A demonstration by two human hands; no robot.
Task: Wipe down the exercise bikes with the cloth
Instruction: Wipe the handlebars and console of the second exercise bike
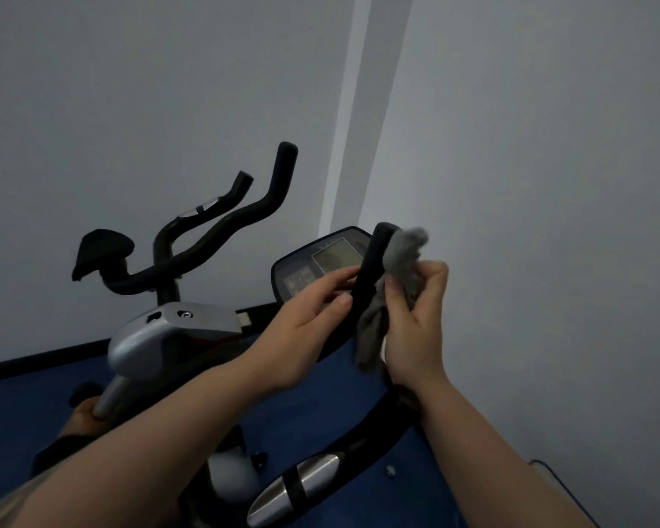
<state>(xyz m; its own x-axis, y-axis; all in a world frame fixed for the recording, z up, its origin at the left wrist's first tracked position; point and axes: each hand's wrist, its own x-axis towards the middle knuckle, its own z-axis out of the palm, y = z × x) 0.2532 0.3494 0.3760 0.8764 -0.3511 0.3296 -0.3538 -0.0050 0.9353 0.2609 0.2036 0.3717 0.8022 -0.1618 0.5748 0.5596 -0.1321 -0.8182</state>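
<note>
Head view looks down on my two bare hands working at the upright black handlebar grip [372,276] of the nearer exercise bike, and I judge the step in hand to be the wiping of that grip. My right hand [416,322] is closed around the grey cloth [401,261], bunching it and pressing it against the right side of the grip; part of the cloth puffs out above the fist near the grip's tip and a tail hangs down below the hand. My left hand [305,333] is curled loosely, thumb and fingertips pinching the grip from the other side, apparently to steady it; it holds nothing else. Just behind the grip sits the bike's console [321,264], with a pale screen and some dark panels to its left. If this grip is nearly done, the next move calls for sliding the cloth down the bar toward the silver sensor plate [298,485] low in the frame, keeping the cloth wrapped tight so it does not slip off, then turning to the console. A second bike [176,318] stands to the left, well apart from my hands, with curved handlebars and a silver housing; I take it as not yet reached. As for writing, the console's screen and panels are too dim and blurred to read, and I make out no brand or label anywhere on either machine.
</note>
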